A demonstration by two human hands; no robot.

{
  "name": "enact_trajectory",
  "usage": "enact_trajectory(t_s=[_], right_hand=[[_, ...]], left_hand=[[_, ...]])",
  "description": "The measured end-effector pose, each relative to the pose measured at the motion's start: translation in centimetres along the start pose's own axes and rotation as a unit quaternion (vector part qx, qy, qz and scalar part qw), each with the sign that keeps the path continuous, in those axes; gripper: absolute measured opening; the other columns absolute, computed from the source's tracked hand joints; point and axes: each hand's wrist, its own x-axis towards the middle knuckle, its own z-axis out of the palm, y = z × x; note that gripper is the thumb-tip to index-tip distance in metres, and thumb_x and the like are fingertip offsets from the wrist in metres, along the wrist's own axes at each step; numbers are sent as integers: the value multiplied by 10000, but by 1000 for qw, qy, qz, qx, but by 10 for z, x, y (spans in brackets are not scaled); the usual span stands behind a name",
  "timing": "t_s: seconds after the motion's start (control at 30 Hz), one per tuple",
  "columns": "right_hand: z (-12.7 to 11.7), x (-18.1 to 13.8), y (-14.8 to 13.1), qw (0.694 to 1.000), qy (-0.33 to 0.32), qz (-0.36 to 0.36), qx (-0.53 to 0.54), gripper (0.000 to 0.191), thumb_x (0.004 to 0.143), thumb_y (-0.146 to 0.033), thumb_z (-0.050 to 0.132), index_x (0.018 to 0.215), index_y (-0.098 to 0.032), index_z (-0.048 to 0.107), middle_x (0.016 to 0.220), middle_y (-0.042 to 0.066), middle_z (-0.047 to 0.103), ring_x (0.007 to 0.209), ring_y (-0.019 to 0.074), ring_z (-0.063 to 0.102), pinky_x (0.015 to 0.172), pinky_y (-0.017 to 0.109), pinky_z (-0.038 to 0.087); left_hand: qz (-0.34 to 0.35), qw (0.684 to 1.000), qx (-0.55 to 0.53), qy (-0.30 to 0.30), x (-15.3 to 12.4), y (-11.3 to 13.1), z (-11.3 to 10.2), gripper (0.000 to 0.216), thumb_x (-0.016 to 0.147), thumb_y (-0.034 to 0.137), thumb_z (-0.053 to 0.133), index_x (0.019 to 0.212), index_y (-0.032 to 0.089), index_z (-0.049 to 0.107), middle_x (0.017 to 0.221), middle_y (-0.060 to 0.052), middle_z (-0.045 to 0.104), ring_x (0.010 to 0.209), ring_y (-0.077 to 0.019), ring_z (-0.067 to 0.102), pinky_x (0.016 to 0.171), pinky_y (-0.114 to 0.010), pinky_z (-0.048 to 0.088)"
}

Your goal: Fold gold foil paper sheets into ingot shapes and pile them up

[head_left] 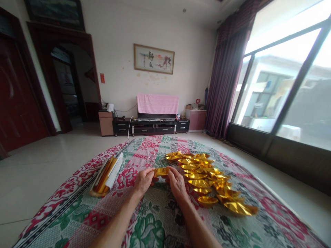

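Between my two hands is a small folded piece of gold foil paper [160, 172], held just above the patterned cloth [147, 227]. My left hand [144, 179] pinches its left end with thumb and fingers. At the other end, my right hand [177, 182] is closed on the paper in the same way. Rows of boat-shaped gold paper ingots [198, 183] lie to the right of my right hand. A loose roll of gold and white foil paper sheets [107, 174] rests on the cloth to the left of my left hand.
Flowered fabric covers the large rounded surface before me. Beyond it stand a low black cabinet [161, 128] and a pink cloth [158, 103] draped over something flat. Tall windows [274, 89] and a purple curtain [223, 75] line the right side; a doorway [68, 82] is at left.
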Motion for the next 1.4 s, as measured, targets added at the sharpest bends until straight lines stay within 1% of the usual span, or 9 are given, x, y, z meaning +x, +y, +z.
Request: enact_trajectory(t_s=[0.17, 0.4, 0.47, 0.57, 0.67, 0.77, 1.03, 1.23, 1.4], right_hand=[[1, 2, 5, 1000, 5, -2, 0, 430, 780, -456, 456, 1000, -125, 622, 725, 75, 679, 582, 175, 610, 526, 250, 479], [2, 4, 2, 999, 34, 25, 25, 445, 770, -487, 452, 990, -133, 611, 731, 78, 679, 584, 186, 625, 500, 254, 480], [2, 5, 3, 998, 47, 33, 33, 440, 763, -491, 457, 981, -142, 612, 720, 75, 679, 594, 192, 634, 499, 256, 483], [3, 7, 6, 997, 64, 36, 36, 429, 764, -486, 455, 976, -146, 610, 701, 69, 677, 574, 189, 633, 500, 259, 485], [4, 8, 9, 997, 69, 35, 28, 424, 770, -477, 437, 976, -144, 602, 674, 61, 672, 542, 178, 618, 489, 252, 477], [4, 9, 10, 997, 70, 35, 15, 415, 777, -463, 422, 978, -144, 595, 642, 53, 664, 517, 171, 603, 476, 248, 466], [5, 10, 14, 996, 83, 18, -9, 394, 794, -449, 408, 974, -161, 607, 656, 40, 666, 579, 184, 640, 521, 252, 483], [5, 10, 15, 995, 94, 6, -45, 372, 808, -427, 393, 965, -170, 611, 625, 34, 661, 569, 181, 638, 511, 244, 470], [5, 10, 15, 995, 87, 11, -48, 386, 813, -432, 381, 971, -161, 606, 633, 44, 662, 598, 193, 649, 524, 249, 477]], left_hand=[[-3, 1000, -16, -2, 0, 0, 0, 379, 826, 359, 485, 1124, 145, 582, 945, -90, 688, 702, -176, 672, 464, -195, 474], [4, 998, -60, 6, -8, 8, -1, 460, 825, 467, 475, 1177, 177, 540, 1149, -91, 607, 681, -154, 661, 471, -200, 475], [13, 998, -64, 9, -10, 10, -2, 467, 821, 444, 489, 1207, 180, 515, 1142, -92, 610, 695, -151, 661, 492, -196, 479], [49, 998, -45, 12, -11, 10, -3, 513, 772, 328, 564, 1255, 184, 471, 1079, -80, 639, 719, -147, 661, 515, -183, 475], [93, 995, -3, 22, -9, 6, -4, 509, 718, 225, 574, 1221, 183, 510, 1063, -65, 650, 724, -143, 660, 529, -176, 469], [108, 993, 36, 26, -6, 1, -4, 428, 718, 219, 528, 1142, 176, 571, 976, -50, 683, 723, -151, 659, 539, -183, 469], [113, 992, 54, 34, 0, -6, -4, 332, 721, 258, 499, 1027, 166, 590, 844, -34, 688, 698, -157, 657, 524, -194, 468], [118, 991, 50, 36, 3, -10, -2, 316, 726, 249, 492, 1015, 166, 587, 897, -54, 687, 721, -169, 663, 510, -197, 465], [101, 994, 11, 27, 2, -9, -2, 398, 729, 201, 494, 1122, 160, 546, 1039, -78, 662, 760, -163, 663, 539, -200, 480]])
